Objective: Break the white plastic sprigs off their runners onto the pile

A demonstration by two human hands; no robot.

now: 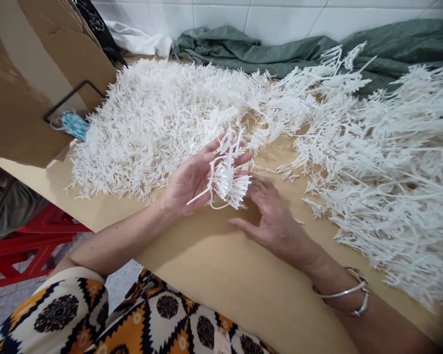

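Observation:
My left hand is palm up, with a white branched plastic piece resting in it against half-curled fingers. Thin prongs fan out from this piece, and a longer stalk sticks out toward my wrist. Just right of it is my right hand, palm down with the thumb spread away from the fingers. Its fingertips are slightly blurred beside the prongs; whether they touch is unclear. Behind my left hand spreads a low pile of short white prong pieces. To the right lies a heap of longer white branched pieces.
A cardboard box stands at the table's left end, with a blue-and-white item beside it. Green cloth lies along the tiled wall. Red plastic stools are below the left edge of the tan tabletop.

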